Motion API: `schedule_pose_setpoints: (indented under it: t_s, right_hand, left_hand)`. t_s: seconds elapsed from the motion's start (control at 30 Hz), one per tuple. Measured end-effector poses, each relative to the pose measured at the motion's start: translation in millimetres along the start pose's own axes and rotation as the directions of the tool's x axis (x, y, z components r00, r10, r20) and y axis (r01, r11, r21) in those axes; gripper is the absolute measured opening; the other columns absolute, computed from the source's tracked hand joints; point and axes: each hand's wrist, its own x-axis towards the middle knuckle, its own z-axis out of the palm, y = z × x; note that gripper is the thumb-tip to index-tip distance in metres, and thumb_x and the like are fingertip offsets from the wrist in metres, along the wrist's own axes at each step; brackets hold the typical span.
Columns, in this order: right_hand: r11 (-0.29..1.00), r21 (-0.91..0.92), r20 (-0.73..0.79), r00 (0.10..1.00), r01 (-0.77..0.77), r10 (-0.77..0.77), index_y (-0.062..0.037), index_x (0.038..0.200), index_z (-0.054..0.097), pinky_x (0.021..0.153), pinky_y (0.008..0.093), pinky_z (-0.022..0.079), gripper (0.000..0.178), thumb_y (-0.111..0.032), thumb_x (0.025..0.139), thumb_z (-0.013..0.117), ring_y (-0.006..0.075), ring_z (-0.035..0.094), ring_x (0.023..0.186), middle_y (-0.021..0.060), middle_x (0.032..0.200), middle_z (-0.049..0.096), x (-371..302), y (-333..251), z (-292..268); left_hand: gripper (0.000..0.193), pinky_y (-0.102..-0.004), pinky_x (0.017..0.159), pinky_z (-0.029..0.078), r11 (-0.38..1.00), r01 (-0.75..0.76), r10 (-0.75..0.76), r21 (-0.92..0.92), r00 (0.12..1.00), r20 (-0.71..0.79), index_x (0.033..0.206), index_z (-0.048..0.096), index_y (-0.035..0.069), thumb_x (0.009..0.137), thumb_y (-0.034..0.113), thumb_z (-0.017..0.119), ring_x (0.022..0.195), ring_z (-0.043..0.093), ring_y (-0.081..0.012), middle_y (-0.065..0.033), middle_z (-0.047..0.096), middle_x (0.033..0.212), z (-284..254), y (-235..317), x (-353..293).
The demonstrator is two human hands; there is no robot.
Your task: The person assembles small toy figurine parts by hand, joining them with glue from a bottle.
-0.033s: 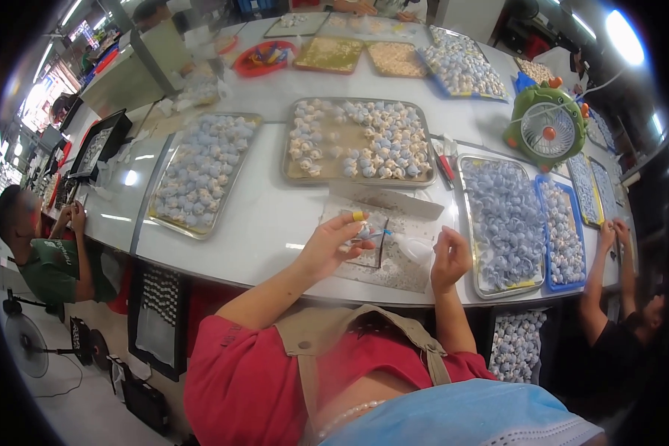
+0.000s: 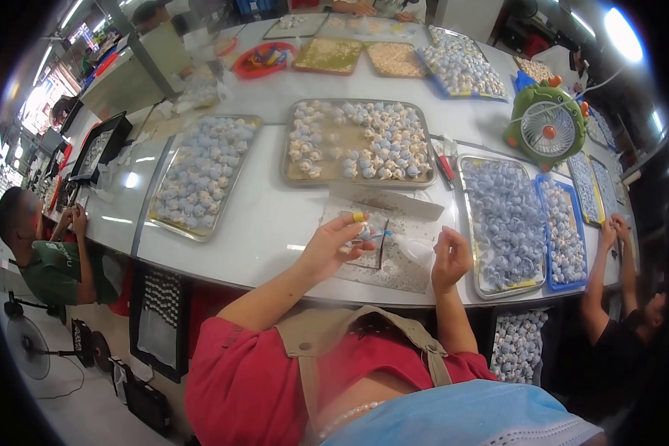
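My left hand [image 2: 328,249] pinches a small pale-blue and white figure piece [image 2: 363,233] over a stained sheet of card [image 2: 401,278]. Yellow tape [image 2: 360,217] wraps one of its fingertips. To the right, my right hand [image 2: 452,259] is closed, its fingertips at the end of a translucent, bottle-like object [image 2: 415,250]. That object's blue tip [image 2: 387,233] points at the piece. How far the right fingers wrap around it is hard to see. A thin dark strip [image 2: 382,249] stands out against the card, close to the blue tip.
Beyond my hands lies a metal tray [image 2: 360,181] of small blue and cream pieces. Another tray [image 2: 154,215] is at left; a tray [image 2: 490,293] and a blue tray [image 2: 570,286] stand at right. A red-handled tool [image 2: 446,168] and green fan [image 2: 546,134] are nearby. Co-workers sit on both sides.
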Motion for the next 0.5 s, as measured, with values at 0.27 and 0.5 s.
schedule_pose_setpoints:
  t_s: [0.27,0.5]
  right_hand:
    - [0.996,0.039,-0.015,0.996,-0.083,0.084,0.0009,0.089,0.062,0.052,0.0208,0.042,0.014,0.005,0.077,0.058,0.0103,0.054,0.054,0.0069,0.066,0.060,6.4,1.7,-6.2]
    - [0.994,0.058,0.020,0.995,-0.096,0.094,0.0028,0.095,0.059,0.050,0.0169,0.037,0.013,0.001,0.082,0.055,0.0058,0.046,0.056,0.0015,0.068,0.054,6.1,6.0,-5.7]
  left_hand:
    - [0.031,-0.0208,0.066,0.046,1.000,0.017,-0.017,-0.014,1.000,-0.005,0.118,0.051,0.009,0.088,0.016,0.055,0.087,0.059,-0.0176,-0.0063,0.057,0.102,7.9,-3.5,8.0]
    - [0.031,-0.0205,0.067,0.047,0.999,0.001,-0.001,-0.041,1.000,-0.009,0.118,0.051,0.009,0.087,0.015,0.056,0.088,0.059,-0.0176,-0.0060,0.057,0.103,6.6,-4.2,13.3]
